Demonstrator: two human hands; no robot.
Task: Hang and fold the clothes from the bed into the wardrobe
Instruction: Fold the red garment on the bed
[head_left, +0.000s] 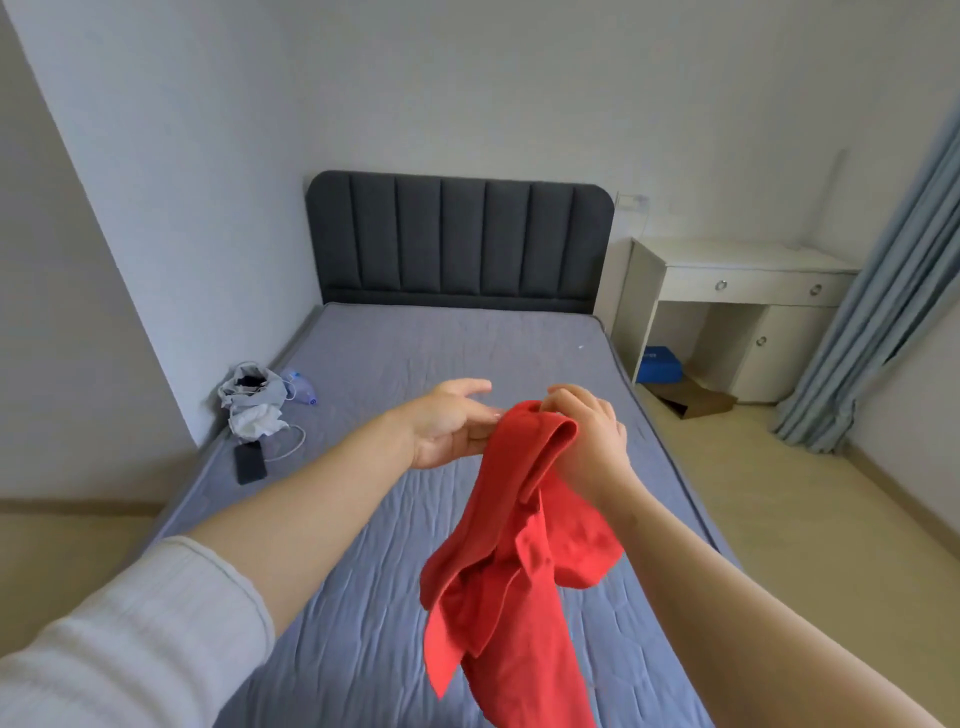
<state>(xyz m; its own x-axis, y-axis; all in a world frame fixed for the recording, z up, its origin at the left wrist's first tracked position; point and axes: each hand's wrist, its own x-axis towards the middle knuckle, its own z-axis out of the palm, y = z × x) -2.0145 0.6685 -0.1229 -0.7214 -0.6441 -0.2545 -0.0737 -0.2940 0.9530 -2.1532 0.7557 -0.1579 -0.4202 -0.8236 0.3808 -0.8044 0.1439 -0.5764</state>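
A red garment (514, 561) hangs bunched in the air above the bed (415, 364), which has a grey-blue mattress cover. My right hand (592, 431) grips the garment's top edge. Just to its left, my left hand (452, 421) is held palm up with fingers spread, its fingertips touching the red cloth near the top. A small heap of grey and white clothes (254, 400) lies at the bed's left edge. No wardrobe is in view.
A black phone (250, 462) with a white cable lies on the bed near the heap. A dark padded headboard (457, 239) stands at the far end. A white desk (737, 301), a blue box (660, 364) and blue curtains (893, 291) are on the right.
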